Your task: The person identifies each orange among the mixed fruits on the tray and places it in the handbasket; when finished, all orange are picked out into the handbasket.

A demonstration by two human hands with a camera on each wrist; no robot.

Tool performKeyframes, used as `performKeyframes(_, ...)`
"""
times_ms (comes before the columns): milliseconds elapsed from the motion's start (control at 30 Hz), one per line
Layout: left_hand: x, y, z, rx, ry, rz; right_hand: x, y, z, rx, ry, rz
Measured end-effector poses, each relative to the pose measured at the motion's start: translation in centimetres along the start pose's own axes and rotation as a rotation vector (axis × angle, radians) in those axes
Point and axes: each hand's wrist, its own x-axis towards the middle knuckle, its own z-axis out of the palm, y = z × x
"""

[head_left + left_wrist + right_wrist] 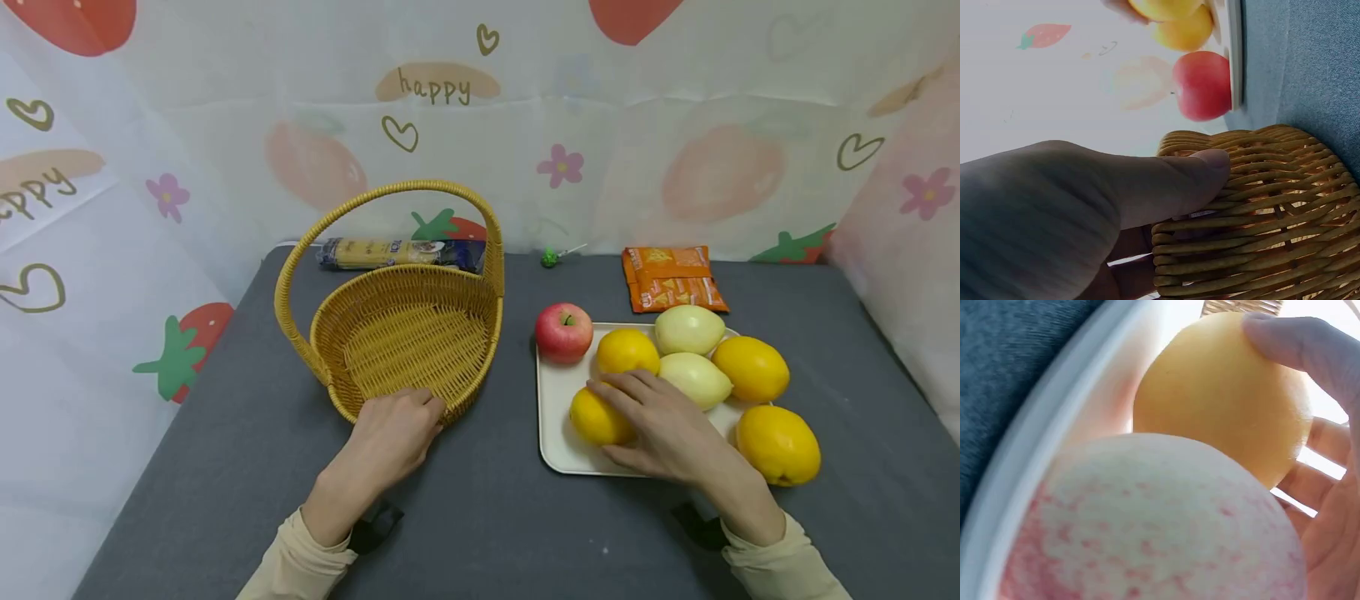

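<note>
Left hand (pixel 397 433): thumb and fingers are pinching the near rim of the wicker basket (pixel 416 342).
Right hand (pixel 663 429): partly open to the fruit's width, it is gripping a yellow fruit (pixel 598 417) between thumb and fingers.
Yellow fruit: showing over the near left part of the white tray (pixel 555 417).
Wicker basket: standing on the surface (pixel 487 517), left of the tray.

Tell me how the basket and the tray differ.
The basket is golden and woven; the tray is pale and smooth. The basket has a tall arched handle; the tray shows only a low rim. The basket's outline is rounded, the tray's straight-sided with rounded corners. Both rest on the dark table.
</note>
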Motion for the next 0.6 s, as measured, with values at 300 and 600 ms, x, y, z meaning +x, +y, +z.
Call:
performKeyframes(300, 0.0, 0.1, 0.0, -0.001, -0.002, 0.000, 0.5, 0.0, -1.0, 0.032, 0.161, -0.050)
performKeyframes(600, 0.0, 0.2, -0.1, -0.008, -0.009, -0.003, 3.8, -0.2, -4.0, 0.040, 0.232, -0.139)
